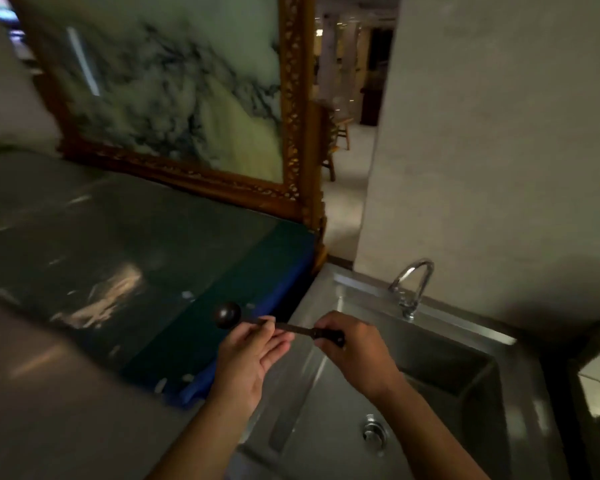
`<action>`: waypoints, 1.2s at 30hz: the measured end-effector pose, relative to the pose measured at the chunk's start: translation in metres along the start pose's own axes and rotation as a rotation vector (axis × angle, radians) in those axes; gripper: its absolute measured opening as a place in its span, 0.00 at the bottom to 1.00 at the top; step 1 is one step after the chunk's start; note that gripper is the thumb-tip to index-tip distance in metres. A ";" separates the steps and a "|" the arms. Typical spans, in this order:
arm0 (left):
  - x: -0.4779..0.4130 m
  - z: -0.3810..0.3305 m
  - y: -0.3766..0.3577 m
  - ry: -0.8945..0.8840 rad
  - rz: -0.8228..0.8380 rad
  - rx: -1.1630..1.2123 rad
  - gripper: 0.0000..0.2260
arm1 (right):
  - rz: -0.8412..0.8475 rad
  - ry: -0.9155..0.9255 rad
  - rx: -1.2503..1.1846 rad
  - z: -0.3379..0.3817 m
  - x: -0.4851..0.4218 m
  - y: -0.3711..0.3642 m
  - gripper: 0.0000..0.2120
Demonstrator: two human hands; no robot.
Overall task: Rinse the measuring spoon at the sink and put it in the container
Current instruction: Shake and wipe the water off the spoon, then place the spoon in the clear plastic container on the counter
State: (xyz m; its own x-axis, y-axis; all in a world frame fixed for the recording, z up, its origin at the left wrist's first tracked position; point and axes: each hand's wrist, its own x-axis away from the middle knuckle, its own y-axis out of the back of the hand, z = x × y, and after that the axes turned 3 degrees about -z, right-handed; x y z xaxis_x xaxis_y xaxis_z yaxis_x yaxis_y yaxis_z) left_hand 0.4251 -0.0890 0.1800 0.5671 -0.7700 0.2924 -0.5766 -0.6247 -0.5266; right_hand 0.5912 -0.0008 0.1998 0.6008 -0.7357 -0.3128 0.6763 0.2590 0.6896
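A dark measuring spoon (228,315) with a round bowl lies level above the left rim of the steel sink (458,372). My right hand (357,355) is closed around the handle end. My left hand (253,355) is palm-up with fingers apart, its fingertips touching the handle near the bowl. A chrome tap (413,285) stands at the back of the sink; no water is visible running. The drain (373,432) sits near the front of the basin. No container is in view.
A dark glass-topped counter (111,258) with blue edging stretches left of the sink. A marble panel in a carved wooden frame (291,109) stands at its back. A plain wall rises behind the tap, with a passage to its left.
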 end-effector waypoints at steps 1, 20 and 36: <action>0.008 -0.005 0.012 -0.035 -0.059 0.012 0.04 | 0.031 0.039 -0.017 0.008 -0.003 -0.011 0.05; 0.257 -0.092 0.261 -0.476 -0.746 0.259 0.05 | 0.608 0.623 -0.313 0.266 0.091 -0.217 0.04; 0.390 -0.152 0.452 -0.419 -0.867 0.306 0.08 | 0.540 0.800 -0.146 0.434 0.217 -0.343 0.04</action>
State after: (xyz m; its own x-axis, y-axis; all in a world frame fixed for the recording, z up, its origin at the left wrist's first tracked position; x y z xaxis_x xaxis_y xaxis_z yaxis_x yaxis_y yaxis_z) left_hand 0.2962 -0.6911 0.1776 0.9139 0.0783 0.3983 0.2748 -0.8414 -0.4652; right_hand 0.3041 -0.5209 0.1792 0.9207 0.1331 -0.3669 0.2388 0.5513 0.7994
